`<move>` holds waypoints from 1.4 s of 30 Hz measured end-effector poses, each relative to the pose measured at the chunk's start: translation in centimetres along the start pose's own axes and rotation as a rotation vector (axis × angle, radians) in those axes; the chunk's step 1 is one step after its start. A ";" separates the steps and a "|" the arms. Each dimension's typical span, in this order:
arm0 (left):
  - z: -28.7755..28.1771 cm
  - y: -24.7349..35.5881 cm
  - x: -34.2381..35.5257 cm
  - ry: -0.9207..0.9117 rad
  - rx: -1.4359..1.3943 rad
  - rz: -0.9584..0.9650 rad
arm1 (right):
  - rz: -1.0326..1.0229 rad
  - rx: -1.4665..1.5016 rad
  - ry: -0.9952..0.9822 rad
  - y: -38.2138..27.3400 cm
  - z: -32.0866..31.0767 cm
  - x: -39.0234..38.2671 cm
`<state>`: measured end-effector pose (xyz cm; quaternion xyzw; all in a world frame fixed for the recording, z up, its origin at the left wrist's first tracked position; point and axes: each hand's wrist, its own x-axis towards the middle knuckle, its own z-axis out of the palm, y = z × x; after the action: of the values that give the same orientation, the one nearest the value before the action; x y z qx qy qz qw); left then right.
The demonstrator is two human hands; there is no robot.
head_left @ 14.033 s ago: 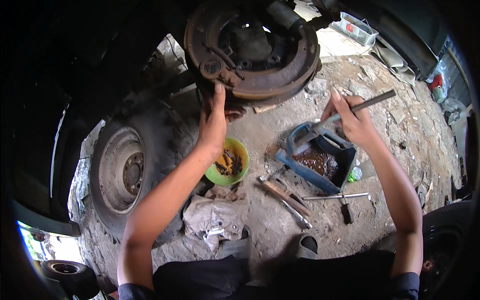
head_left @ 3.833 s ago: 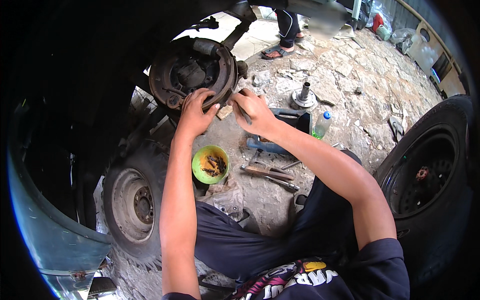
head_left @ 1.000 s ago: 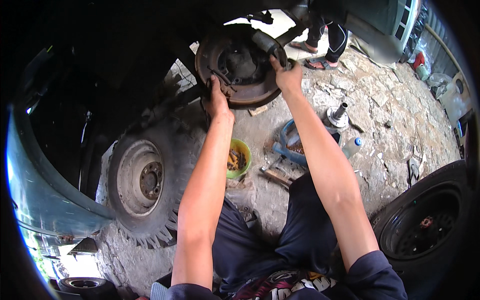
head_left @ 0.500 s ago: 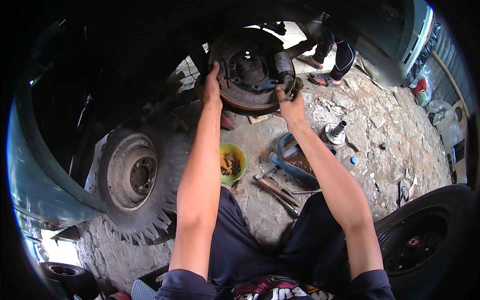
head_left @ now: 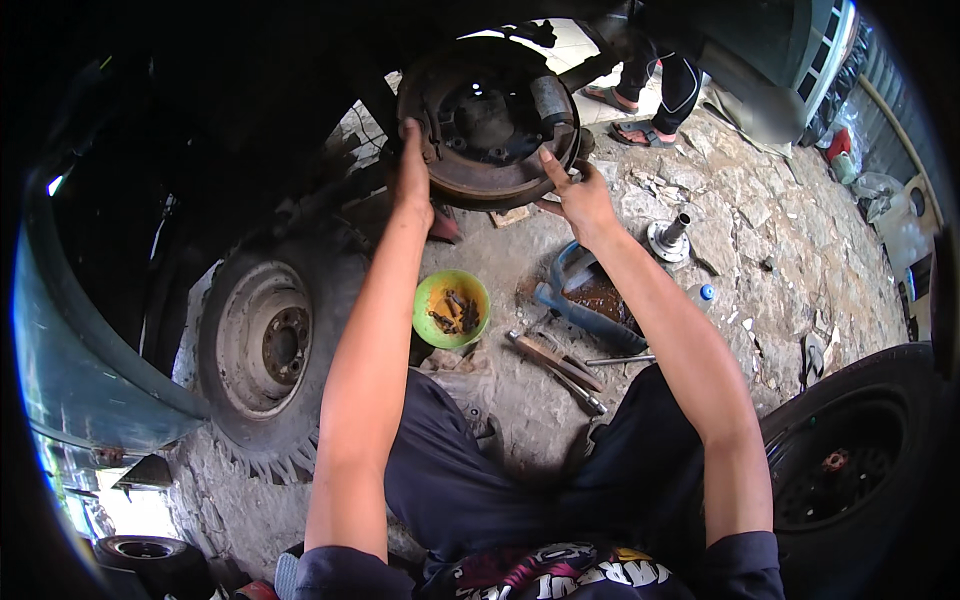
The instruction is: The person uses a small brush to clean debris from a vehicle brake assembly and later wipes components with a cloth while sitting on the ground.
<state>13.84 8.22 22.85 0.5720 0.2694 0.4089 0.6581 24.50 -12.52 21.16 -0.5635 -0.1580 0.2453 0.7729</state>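
A round, rusty drum brake assembly (head_left: 470, 172), its curved shoes around a dark centre opening, is up at the axle under the vehicle. My left hand (head_left: 412, 180) grips its left rim, thumb laid up the edge. At the lower right, my right hand (head_left: 582, 195) holds the rim, thumb pressed on the face just below a pale cylindrical part (head_left: 549, 98); its other fingers are partly hidden behind. Both arms reach forward and up. Whether the assembly is fastened to the axle cannot be seen.
Between my knees and the brake stand a green bowl (head_left: 425, 332) of small metal parts and a blue container (head_left: 572, 312) with brown liquid. A hammer (head_left: 550, 358) lies nearby, and a flanged hub (head_left: 668, 240) stands farther right. Wheels (head_left: 262, 340) flank me. A person's sandalled feet (head_left: 640, 132) are beyond.
The whole view has shifted slightly, so the brake assembly and floor items sit higher and more left. Both hands keep their grip, the right thumb now lying a little straighter on the face.
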 end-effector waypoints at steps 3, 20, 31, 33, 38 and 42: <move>1.6 0.7 -3.1 0.123 0.241 -0.022 | -0.015 -0.073 0.029 -0.1 0.0 -0.6; -0.6 -1.6 -1.2 0.120 0.394 0.157 | -0.508 -0.476 0.110 -4.4 -7.5 -1.0; 0.4 -0.8 -2.1 0.145 0.453 0.131 | -0.961 -0.896 0.014 -2.6 -5.5 -0.8; 0.3 -1.0 -1.7 0.141 0.457 0.157 | -0.936 -0.925 0.019 -2.5 -5.6 -0.1; 0.2 -1.3 -1.4 0.116 0.448 0.188 | -1.038 -0.897 -0.015 -3.0 -5.3 0.2; 0.0 -0.4 -2.2 0.173 0.523 0.120 | -0.996 -0.853 -0.153 -2.6 -5.3 -1.4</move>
<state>12.80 6.40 22.17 0.7002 0.3863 0.4112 0.4374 26.59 -18.11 22.00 -0.6609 -0.5376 -0.1862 0.4894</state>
